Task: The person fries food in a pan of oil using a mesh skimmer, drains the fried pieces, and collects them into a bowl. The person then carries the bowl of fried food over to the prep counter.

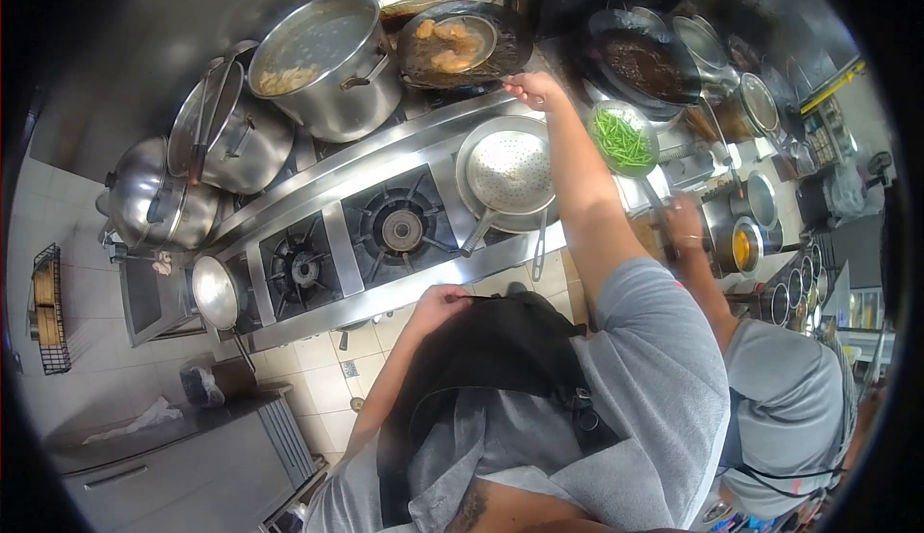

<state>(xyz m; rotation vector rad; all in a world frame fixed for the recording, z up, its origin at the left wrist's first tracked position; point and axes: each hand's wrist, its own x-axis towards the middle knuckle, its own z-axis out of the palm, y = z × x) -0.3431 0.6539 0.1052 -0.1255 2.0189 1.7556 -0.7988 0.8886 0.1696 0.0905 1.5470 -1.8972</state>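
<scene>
My right hand (531, 90) reaches across the stove, its fingers closed round the handle end of a skimmer (488, 40). In the skimmer's bowl lie golden fried pieces (452, 47), over a dark wok (419, 73) of oil. Down at my waist, my left hand (440, 306) is closed at the edge of my black apron (481, 341), the fingers pinching it. Below my right forearm a perforated strainer (512, 169) rests on a wide pan. To the right, a co-worker's hand (683, 220) is at the handle of a strainer holding green beans (623, 139).
Large steel pots (332, 100) line the back left, beside a domed lidded pot (144, 191). Two bare burners (401, 230) sit in front. A small pan (215, 292) stands at the left end. Another wok (645, 66) with dark liquid is back right. A co-worker (784, 408) stands close on my right.
</scene>
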